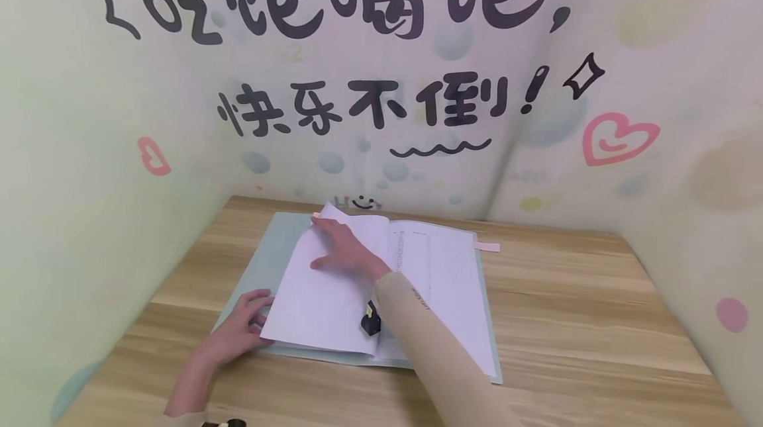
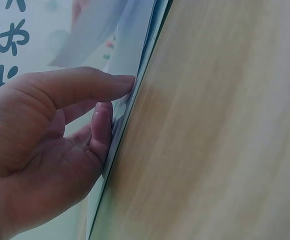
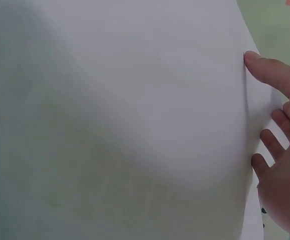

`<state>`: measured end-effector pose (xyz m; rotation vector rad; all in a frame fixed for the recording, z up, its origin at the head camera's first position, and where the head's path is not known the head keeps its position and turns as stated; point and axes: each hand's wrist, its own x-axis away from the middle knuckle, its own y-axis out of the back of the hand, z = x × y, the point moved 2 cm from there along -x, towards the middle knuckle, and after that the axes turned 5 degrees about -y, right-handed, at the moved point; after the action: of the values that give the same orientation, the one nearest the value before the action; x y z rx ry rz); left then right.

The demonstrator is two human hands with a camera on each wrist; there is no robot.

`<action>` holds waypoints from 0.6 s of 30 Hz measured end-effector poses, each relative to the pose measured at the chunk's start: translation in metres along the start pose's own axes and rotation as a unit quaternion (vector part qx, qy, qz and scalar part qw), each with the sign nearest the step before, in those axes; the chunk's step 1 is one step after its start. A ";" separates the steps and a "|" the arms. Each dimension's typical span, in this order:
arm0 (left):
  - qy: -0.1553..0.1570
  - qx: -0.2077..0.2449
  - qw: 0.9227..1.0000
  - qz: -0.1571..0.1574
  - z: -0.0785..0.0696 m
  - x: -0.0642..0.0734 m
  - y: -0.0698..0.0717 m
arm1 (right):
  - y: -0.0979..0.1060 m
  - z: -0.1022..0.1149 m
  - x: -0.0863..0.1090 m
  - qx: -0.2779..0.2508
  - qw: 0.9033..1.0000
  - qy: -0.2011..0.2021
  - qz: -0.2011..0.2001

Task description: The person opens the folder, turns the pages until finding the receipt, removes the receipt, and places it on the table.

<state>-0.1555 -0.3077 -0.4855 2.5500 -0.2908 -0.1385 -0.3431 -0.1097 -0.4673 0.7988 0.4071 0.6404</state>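
Note:
An open booklet with a pale blue cover [image 1: 280,235] lies on the wooden table, its right page [image 1: 453,281] printed with a column of small text. Across the left half spreads a blank white sheet [image 1: 322,301], its top left corner raised. My right hand [image 1: 348,248] reaches over that sheet, fingers spread, fingertips at its upper left edge; in the right wrist view the thumb [image 3: 265,65] touches the sheet near a crease. By the lower left corner, my left hand [image 1: 238,328] rests on the cover with bent fingers, its thumb [image 2: 110,87] along the booklet's bottom edge.
A pink tab [image 1: 487,247] sticks out from the booklet's right side. Pale walls with black lettering [image 1: 381,102] and pink hearts enclose the table [image 1: 572,321] at the back and sides. A small black device [image 1: 371,322] hangs at the right sleeve's cuff.

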 end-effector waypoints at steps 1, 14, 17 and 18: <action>-0.006 -0.002 1.000 0.000 -0.001 0.000 0.000 | -0.002 -0.001 0.000 -0.001 1.000 -0.002 0.003; 0.015 -0.043 0.999 -0.010 -0.003 -0.001 0.002 | -0.023 -0.011 -0.002 0.087 0.995 -0.029 0.040; 0.026 -0.038 0.999 -0.006 -0.002 -0.001 0.002 | -0.023 -0.009 0.000 0.096 0.994 -0.029 0.046; 0.023 -0.035 0.999 -0.003 -0.001 -0.002 0.001 | -0.022 -0.009 0.002 0.095 0.994 -0.029 0.047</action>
<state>-0.1571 -0.3079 -0.4835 2.4807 -0.2564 -0.0906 -0.3388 -0.1156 -0.4905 1.0203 0.3818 0.6707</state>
